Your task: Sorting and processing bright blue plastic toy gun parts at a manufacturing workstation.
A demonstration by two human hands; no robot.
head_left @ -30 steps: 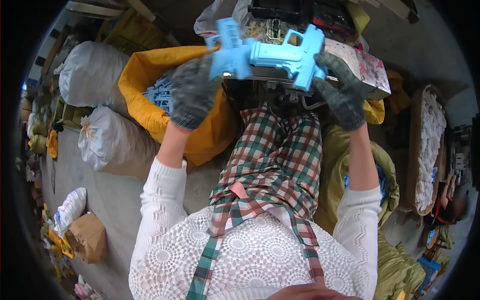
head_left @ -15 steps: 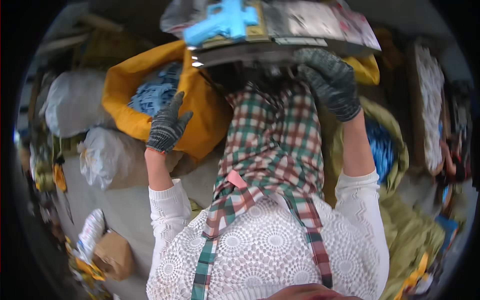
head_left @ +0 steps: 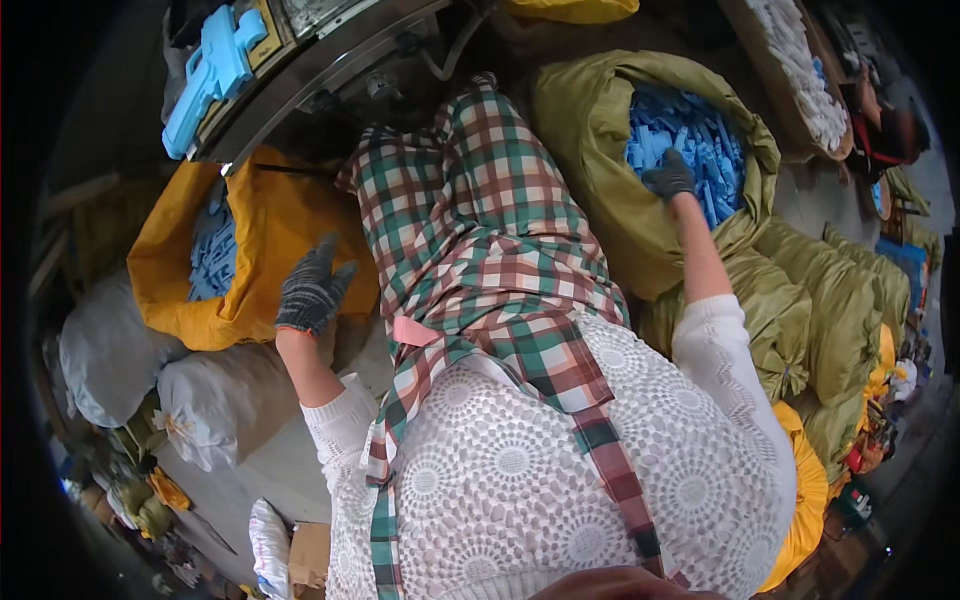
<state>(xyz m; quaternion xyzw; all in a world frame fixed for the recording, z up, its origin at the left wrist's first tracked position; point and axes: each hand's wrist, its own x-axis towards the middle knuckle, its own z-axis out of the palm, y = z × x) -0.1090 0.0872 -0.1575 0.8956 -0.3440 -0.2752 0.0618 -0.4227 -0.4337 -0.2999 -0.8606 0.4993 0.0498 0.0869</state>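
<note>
My right hand, in a dark grey knitted glove, reaches over the rim of an olive-green sack. It is right at the long blue plastic pieces that fill the sack; its visible fingers are apart, and I make out nothing held. My left hand, gloved alike, hovers open in front of an orange-yellow sack. Its fingers are spread and nothing is in them. Paler blue pieces lie in that sack. A light-blue plastic toy pistol rests on the workbench at the upper left.
White stuffed bags stand on the floor at the left. Filled green sacks and a yellow bag lie on the right. A long box of white pieces is at the upper right. A cardboard box sits lower left.
My view has turned to the right. My right hand has left the bench edge and gone down right to the green sack. The left hand remains open beside the orange sack.
</note>
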